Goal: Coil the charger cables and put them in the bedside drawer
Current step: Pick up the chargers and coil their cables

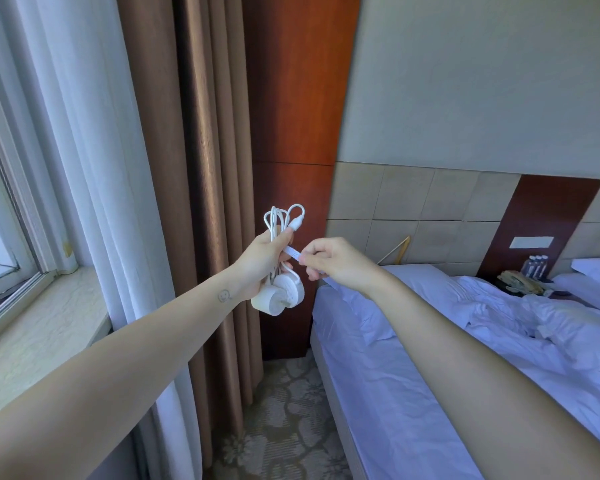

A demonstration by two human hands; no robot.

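Head view shows the charger cable (283, 220) gathered into loops and held in the air just off the near corner of the bed (413, 358), on its window side. The left hand (260, 265) has its grip closed round the middle of the loops, and the round white adapter (279, 296) hangs just below the fist. The right hand (336, 261), above the bed's corner, has its grip pinched on a white strip (293, 252) running from the bundle; whether that is a tie or the cable's tail I cannot tell. To my eye the coiling is nearly done, with fastening the step in hand. Stowing is all left, and no drawer shows; a dark stand with bottles (536, 265) on the far side of the bed's head may be where it is. Room is tight: the brown curtain (205, 202) and wood panel (291, 98) stand near the bed's edge, with a narrow run of carpet (291, 427) between, and the windowsill (39, 327) beyond
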